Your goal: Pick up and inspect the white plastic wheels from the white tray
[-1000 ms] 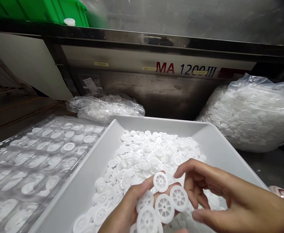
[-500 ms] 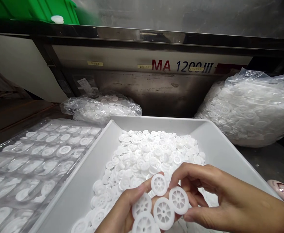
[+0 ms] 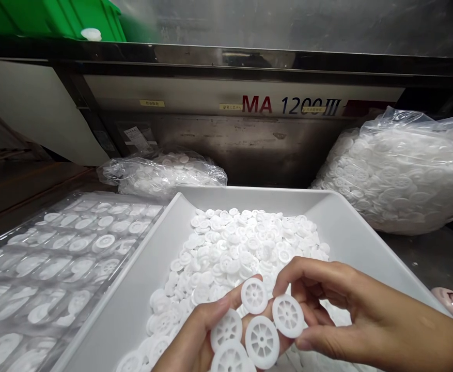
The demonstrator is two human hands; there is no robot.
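Observation:
Several white plastic spoked wheels (image 3: 262, 342) lie in my left hand (image 3: 201, 328), its fingers curled beneath them and its thumb along the left side. My right hand (image 3: 338, 305) has the rightmost wheel (image 3: 288, 315) at its edge, between index finger and thumb. The wheels' faces with their spokes and centre holes are turned up toward me. Both hands are above the near part of a grey-white bin (image 3: 365, 248), which holds a heap of similar small white wheels (image 3: 230, 253). The fingers under the held wheels are mostly hidden.
Clear trays (image 3: 82, 258) with white parts in their pockets are at the left. Behind the bin rest a small clear bag (image 3: 168, 173) of white parts and, at right, a larger full bag (image 3: 404, 181). A green crate (image 3: 48, 20) stands on the machine ledge (image 3: 195, 54).
My right hand and the rightmost wheel have shifted slightly right, away from the neighbouring wheels. The left hand has hardly moved.

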